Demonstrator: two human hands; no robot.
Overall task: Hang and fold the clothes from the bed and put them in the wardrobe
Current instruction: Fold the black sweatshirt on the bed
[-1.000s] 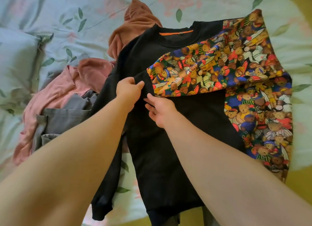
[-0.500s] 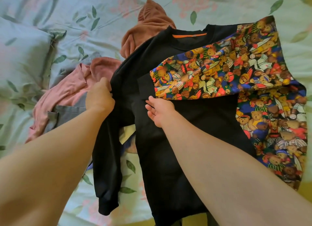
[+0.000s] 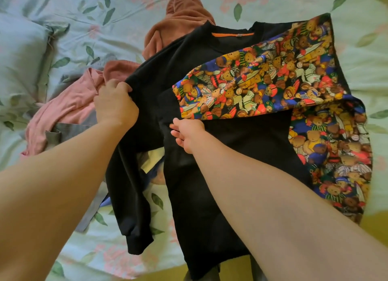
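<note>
Left hand (image 3: 115, 108) has shifted outward from the centre fold and now grips the black sweatshirt (image 3: 247, 133) at its shoulder edge. Right hand (image 3: 188, 133) presses its middle, fingers straight. Sweatshirt lies on the bed (image 3: 63, 39).

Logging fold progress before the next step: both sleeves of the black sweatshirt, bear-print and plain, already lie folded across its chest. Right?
Not quite. In the head view only the bear-print sleeve lies across the chest of the black sweatshirt; the plain black sleeve trails off to the side, its shoulder gripped by the left hand.
</note>
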